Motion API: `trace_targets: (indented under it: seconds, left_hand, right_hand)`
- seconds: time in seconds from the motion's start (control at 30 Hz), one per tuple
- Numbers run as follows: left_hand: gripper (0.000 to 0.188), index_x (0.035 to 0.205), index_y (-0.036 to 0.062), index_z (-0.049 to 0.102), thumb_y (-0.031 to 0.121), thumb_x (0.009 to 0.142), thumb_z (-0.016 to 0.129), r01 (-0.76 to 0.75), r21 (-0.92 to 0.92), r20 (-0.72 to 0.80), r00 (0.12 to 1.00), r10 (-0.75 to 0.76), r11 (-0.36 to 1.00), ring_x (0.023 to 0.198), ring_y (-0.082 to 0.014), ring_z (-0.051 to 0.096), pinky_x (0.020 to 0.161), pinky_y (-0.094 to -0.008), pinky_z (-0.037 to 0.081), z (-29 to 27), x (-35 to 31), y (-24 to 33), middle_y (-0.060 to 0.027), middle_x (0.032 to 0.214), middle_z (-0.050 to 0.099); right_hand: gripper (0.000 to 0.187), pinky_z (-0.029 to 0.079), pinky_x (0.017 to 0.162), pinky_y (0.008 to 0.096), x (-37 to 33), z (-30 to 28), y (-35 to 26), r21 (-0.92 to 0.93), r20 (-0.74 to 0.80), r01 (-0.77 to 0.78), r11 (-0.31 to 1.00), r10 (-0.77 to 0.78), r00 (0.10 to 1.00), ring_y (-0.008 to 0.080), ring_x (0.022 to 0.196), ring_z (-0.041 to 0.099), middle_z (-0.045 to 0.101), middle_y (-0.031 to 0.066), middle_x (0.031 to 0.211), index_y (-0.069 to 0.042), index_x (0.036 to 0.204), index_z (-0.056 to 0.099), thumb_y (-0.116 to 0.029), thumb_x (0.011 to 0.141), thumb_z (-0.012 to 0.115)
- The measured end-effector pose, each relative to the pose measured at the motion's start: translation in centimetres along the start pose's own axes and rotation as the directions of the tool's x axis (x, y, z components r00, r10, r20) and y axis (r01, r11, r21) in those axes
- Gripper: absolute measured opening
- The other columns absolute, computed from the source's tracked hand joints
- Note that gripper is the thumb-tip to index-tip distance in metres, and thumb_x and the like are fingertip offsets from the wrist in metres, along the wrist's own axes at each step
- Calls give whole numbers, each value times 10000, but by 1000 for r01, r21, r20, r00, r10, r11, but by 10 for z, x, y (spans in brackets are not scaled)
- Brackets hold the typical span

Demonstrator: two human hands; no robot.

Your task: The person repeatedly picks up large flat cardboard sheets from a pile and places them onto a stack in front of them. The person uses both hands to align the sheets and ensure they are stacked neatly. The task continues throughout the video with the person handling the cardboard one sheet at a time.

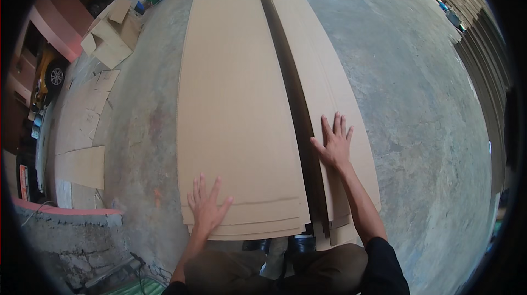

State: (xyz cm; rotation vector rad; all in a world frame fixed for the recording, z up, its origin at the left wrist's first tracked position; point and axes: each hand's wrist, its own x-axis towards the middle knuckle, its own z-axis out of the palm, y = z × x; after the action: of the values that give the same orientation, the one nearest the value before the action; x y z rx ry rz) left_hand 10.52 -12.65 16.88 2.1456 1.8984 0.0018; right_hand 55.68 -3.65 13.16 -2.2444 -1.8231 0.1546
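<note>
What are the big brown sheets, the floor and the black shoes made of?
The big brown sheets look like cardboard: matt, tan, with thin stacked edges. The floor seems to be bare concrete: grey, blotchy and dull. The black shoes look slightly shiny, maybe leather or rubber; too little shows to tell.

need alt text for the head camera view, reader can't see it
A person's left hand lies spread on a wide stack of brown cardboard, and the right hand on a narrower stack alongside. Grey concrete floor shows on both sides, and a cardboard box sits at upper left.
</note>
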Motion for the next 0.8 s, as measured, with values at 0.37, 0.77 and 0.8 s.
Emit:
trace_targets:
  seconds: [0.37, 0.77, 0.8]
  left_hand:
    - [1055, 1658, 359, 462, 639, 736, 891, -244, 2, 314, 921, 231, 970, 1505, -519, 296, 1205, -707, 244, -38, -42, -17, -275, 1706, 260]
    - [775, 1638, 249, 504, 519, 953, 748, -426, -203, -29, 903, 429, 882, 1663, -463, 101, 1291, -704, 102, 4, 102, 90, -221, 1796, 159]
    - [760, 1632, 232, 512, 514, 962, 736, -436, -170, -73, 900, 430, 884, 1660, -457, 121, 1290, -702, 114, 12, 102, 94, -227, 1786, 188]
  right_hand:
    - [935, 66, 1284, 738, -39, 1, 17, 7, -29, 6, 1000, -6, 1000, 445, 1674, 113, 173, 267, 1794, -230, 1706, 384, -617, 926, 725]
    - [921, 75, 1298, 721, -36, 1, 12, 57, -48, -20, 998, 23, 999, 431, 1672, 128, 195, 250, 1792, -233, 1672, 447, -597, 889, 766]
    - [918, 75, 1298, 719, -36, 1, 11, 61, -50, -16, 998, 19, 999, 431, 1671, 131, 199, 250, 1791, -230, 1670, 450, -594, 888, 767]
